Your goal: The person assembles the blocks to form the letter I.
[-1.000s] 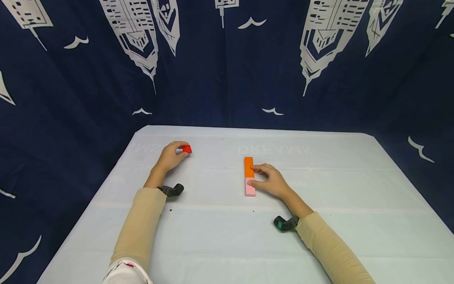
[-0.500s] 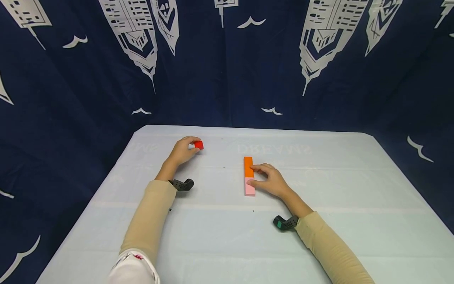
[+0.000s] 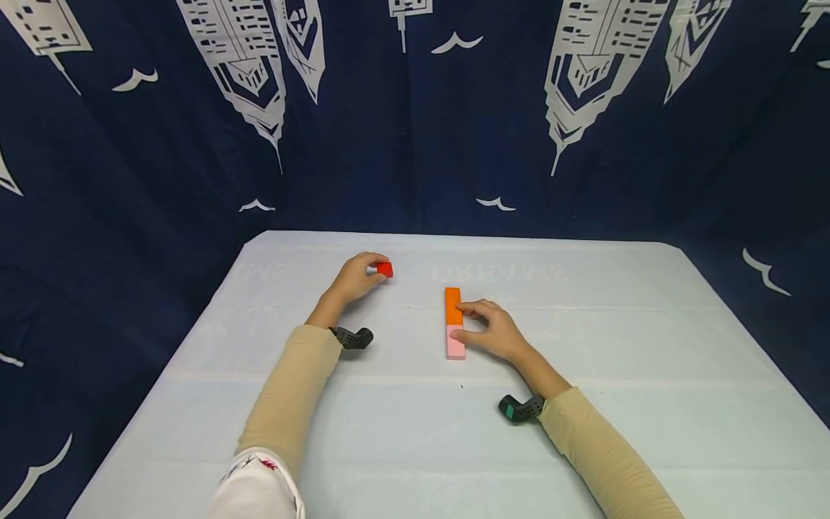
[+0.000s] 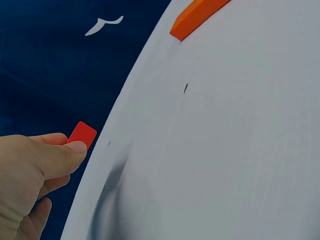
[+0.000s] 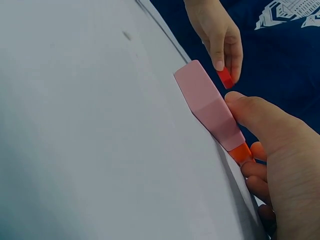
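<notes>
My left hand (image 3: 358, 277) pinches a small red block (image 3: 385, 269) between thumb and fingers, towards the far edge of the table. In the left wrist view, the red block (image 4: 82, 135) sticks out past the thumb tip. An orange block (image 3: 452, 305) and a pink block (image 3: 455, 344) lie end to end near the middle, the orange one farther away. My right hand (image 3: 496, 331) rests at their right side, thumb touching the pink block and fingers at the orange one. In the right wrist view, the pink block (image 5: 207, 102) partly hides the orange block (image 5: 240, 152).
A white cloth covers the table (image 3: 402, 432). Behind and beside it hangs a dark blue curtain (image 3: 363, 173) with pale building prints. Black wrist devices sit on the left wrist (image 3: 353, 339) and right wrist (image 3: 521, 409).
My left hand has carried the red block to the right along the far side of the table, nearer the orange block. The right hand and the two blocks beside it have stayed put.
</notes>
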